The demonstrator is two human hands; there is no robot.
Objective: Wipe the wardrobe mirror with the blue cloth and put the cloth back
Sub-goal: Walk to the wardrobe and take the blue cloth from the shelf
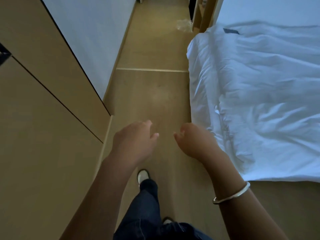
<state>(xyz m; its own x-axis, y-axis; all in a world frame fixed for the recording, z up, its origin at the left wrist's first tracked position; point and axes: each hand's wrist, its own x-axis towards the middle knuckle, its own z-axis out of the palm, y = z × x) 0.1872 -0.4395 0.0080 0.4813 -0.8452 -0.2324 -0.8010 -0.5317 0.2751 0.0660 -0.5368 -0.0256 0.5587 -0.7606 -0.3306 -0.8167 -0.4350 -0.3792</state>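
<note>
My left hand (pixel 135 141) and my right hand (pixel 194 141) hang side by side over the tan floor, fingers loosely curled, holding nothing. A small dark blue patch (pixel 231 31), possibly the blue cloth, lies on the white bed sheet far ahead on the right. The tan wardrobe (pixel 43 101) runs along the left, well to the side of my left hand. No mirror surface can be made out from this angle.
A bed with a rumpled white sheet (pixel 259 101) fills the right side. A narrow strip of floor (pixel 152 94) runs between wardrobe and bed. A white wall (pixel 90 40) follows the wardrobe. Crumpled clear plastic (pixel 184 25) lies on the floor by a far doorway.
</note>
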